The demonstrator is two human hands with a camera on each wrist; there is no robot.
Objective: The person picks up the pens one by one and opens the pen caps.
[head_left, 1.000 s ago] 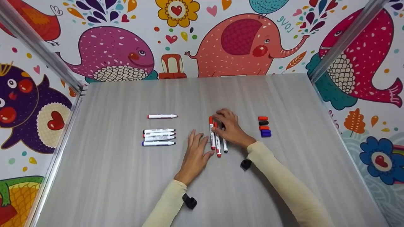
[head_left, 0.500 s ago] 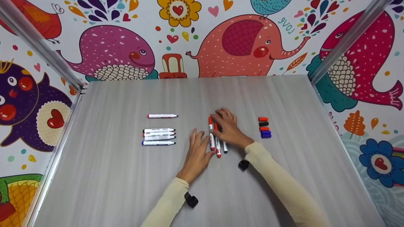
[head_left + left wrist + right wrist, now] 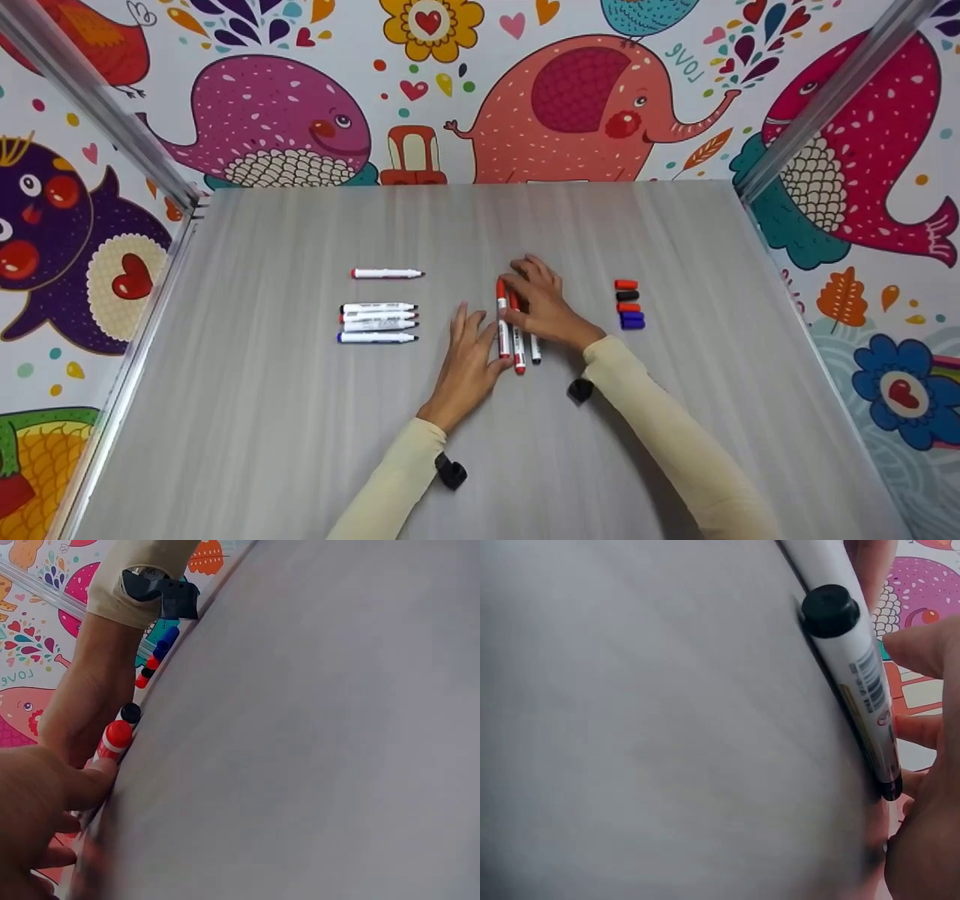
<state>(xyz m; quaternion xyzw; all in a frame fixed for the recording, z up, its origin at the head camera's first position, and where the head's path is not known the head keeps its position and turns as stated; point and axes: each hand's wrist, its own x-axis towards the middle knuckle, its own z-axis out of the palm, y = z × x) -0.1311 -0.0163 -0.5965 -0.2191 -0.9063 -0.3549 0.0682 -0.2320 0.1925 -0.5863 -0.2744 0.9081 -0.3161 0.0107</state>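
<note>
Two red-capped whiteboard markers, the left one (image 3: pixel 503 330) and the middle one (image 3: pixel 518 349), lie side by side on the table with a black-ended marker (image 3: pixel 535 349). My left hand (image 3: pixel 465 371) rests at their left, fingers spread and loosely extended, its thumb at the near end of the left red marker. From the right, my right hand (image 3: pixel 551 307) reaches over the far part of the group; its index finger and thumb touch the left red marker. That palm hides much of the black-ended marker, whose body (image 3: pixel 866 682) shows in the right wrist view.
Left of the hands lie several uncapped markers in a row (image 3: pixel 379 317), with a single red-ended one (image 3: pixel 388 274) behind them. Loose caps, red (image 3: pixel 626 285), black (image 3: pixel 627 296) and blue (image 3: pixel 632 321), sit at the right. A patterned wall (image 3: pixel 420 150) borders the table (image 3: pixel 262 420).
My right hand has shifted slightly left, bringing its index finger and thumb onto the left red marker. The left hand and the markers have barely moved.
</note>
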